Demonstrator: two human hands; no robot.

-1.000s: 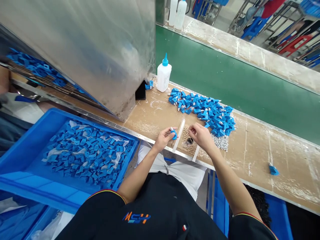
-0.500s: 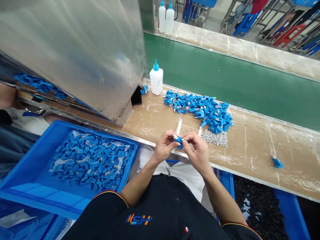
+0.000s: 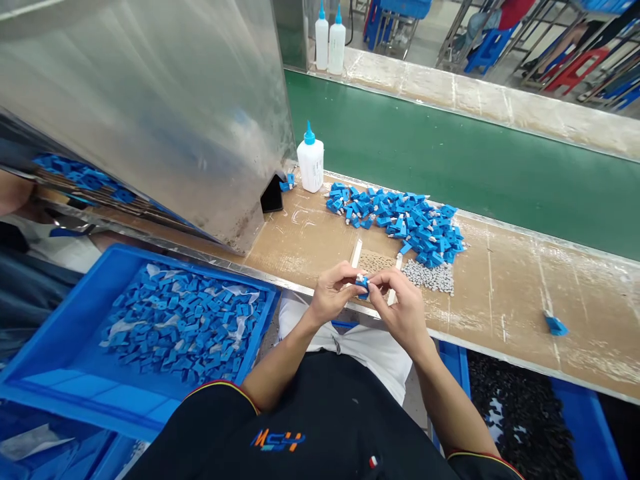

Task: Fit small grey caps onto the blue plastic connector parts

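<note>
Both of my hands meet over the near edge of the bench, holding a small blue plastic part [image 3: 363, 285] with a white tip. My left hand [image 3: 333, 293] grips it from one side, and my right hand [image 3: 401, 312] pinches it from the other. Fingers hide most of the part. Just beyond my hands lies a loose heap of similar blue parts [image 3: 400, 223], and beside it is a small pile of grey-white pieces [image 3: 427, 277]. A single blue part [image 3: 555, 325] lies apart on the right.
A white glue bottle [image 3: 311, 162] stands on the cardboard-covered bench [image 3: 500, 293], before a steel panel [image 3: 140, 113]. A blue crate [image 3: 200, 268] of blue parts sits at left, a blue bin [image 3: 585, 427] of black pieces at lower right, and a green conveyor belt [image 3: 400, 147] beyond.
My hands have come together from a wider gap, and my right hand now pinches the blue part. The view has shifted slightly compared with the oldest frame.
</note>
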